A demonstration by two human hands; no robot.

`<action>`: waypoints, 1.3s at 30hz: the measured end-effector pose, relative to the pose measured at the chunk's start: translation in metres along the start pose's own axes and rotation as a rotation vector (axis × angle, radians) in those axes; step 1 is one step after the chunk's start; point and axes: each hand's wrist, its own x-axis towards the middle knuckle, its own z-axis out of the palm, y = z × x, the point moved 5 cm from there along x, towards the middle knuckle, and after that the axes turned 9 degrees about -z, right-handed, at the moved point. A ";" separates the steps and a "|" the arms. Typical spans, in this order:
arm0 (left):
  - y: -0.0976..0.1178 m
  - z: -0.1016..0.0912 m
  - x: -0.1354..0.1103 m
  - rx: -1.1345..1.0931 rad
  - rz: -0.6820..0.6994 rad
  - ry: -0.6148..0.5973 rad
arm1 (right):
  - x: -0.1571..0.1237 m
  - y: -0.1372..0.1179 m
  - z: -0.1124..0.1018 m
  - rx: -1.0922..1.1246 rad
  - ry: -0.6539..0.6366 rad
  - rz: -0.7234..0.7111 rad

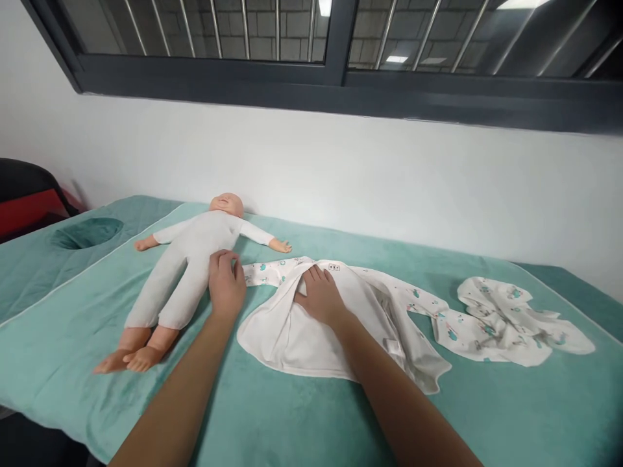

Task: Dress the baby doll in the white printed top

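A baby doll (pixel 209 237) in a white cloth body suit lies on its back on the left, head toward the wall and arms out. Against the doll's hip rests my left hand (pixel 227 284), its fingers loosely bent and gripping nothing. A white baby shirt (pixel 311 347) with printed sleeves is spread open, inside up, beside the doll. My right hand (pixel 322 297) lies on the shirt near its neckline, fingers stretched out. One shirt sleeve reaches left toward my left wrist, the other right. Past that sleeve is a crumpled white printed baby garment (pixel 516 324).
A green cloth-covered bed (pixel 549 415) carries everything; a round hole (pixel 87 233) dents its left end. Behind it rises a white wall (pixel 341 172) below a dark-framed window (pixel 335 78) with metal bars. A black and red chair (pixel 32 201) stands at the far left.
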 end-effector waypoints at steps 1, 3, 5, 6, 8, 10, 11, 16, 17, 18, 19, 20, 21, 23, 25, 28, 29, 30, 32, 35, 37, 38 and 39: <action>0.000 0.000 -0.003 0.035 -0.032 -0.016 | 0.000 0.000 0.002 -0.011 -0.024 0.002; 0.005 0.001 -0.011 0.123 -0.044 -0.106 | 0.001 0.000 0.006 -0.029 -0.076 -0.002; 0.014 0.004 -0.020 0.206 0.049 -0.218 | 0.002 0.000 0.006 -0.038 -0.107 -0.015; 0.020 0.005 -0.024 0.229 0.133 -0.264 | 0.002 -0.001 0.005 -0.039 -0.110 -0.019; 0.030 0.008 -0.033 0.237 0.314 -0.355 | 0.001 -0.002 0.003 -0.038 -0.100 -0.015; 0.034 0.010 -0.038 0.241 0.389 -0.424 | 0.000 -0.001 0.001 -0.041 -0.079 0.015; 0.032 0.011 -0.038 0.259 0.374 -0.446 | -0.001 -0.001 0.001 -0.041 -0.069 0.038; 0.018 0.012 -0.033 0.391 0.215 -0.426 | -0.003 0.004 0.001 -0.021 -0.054 0.137; 0.018 0.011 -0.032 0.408 0.206 -0.412 | -0.003 0.006 0.001 -0.021 -0.058 0.157; 0.017 0.010 -0.031 0.425 0.194 -0.394 | -0.004 0.008 0.001 -0.023 -0.064 0.178; 0.016 0.009 -0.030 0.441 0.176 -0.372 | -0.005 0.010 0.000 -0.024 -0.072 0.200; 0.015 0.008 -0.029 0.455 0.156 -0.349 | -0.006 0.013 0.000 -0.023 -0.082 0.217; 0.014 0.007 -0.027 0.467 0.134 -0.326 | -0.008 0.016 -0.001 -0.023 -0.094 0.231; 0.012 0.004 -0.025 0.483 0.094 -0.288 | -0.011 0.022 -0.002 -0.018 -0.125 0.253; 0.011 0.004 -0.025 0.490 0.070 -0.277 | -0.016 0.028 -0.003 -0.013 -0.156 0.282; 0.010 0.004 -0.026 0.497 0.060 -0.285 | -0.027 0.040 -0.009 -0.019 -0.166 0.341; 0.010 0.004 -0.026 0.498 0.053 -0.286 | -0.033 0.044 -0.011 -0.026 -0.156 0.360; 0.009 0.004 -0.026 0.499 0.040 -0.287 | -0.039 0.049 -0.014 -0.032 -0.143 0.378; 0.007 0.004 -0.026 0.497 0.009 -0.291 | -0.052 0.058 -0.020 -0.037 -0.108 0.415; 0.005 0.004 -0.026 0.491 -0.013 -0.306 | -0.069 0.072 -0.029 -0.041 -0.035 0.463; 0.005 0.004 -0.026 0.491 -0.013 -0.312 | -0.073 0.079 -0.035 -0.055 0.005 0.486; 0.005 0.004 -0.026 0.492 -0.014 -0.312 | -0.074 0.081 -0.037 -0.064 0.020 0.493; 0.005 0.004 -0.026 0.494 -0.014 -0.310 | -0.073 0.082 -0.038 -0.072 0.033 0.498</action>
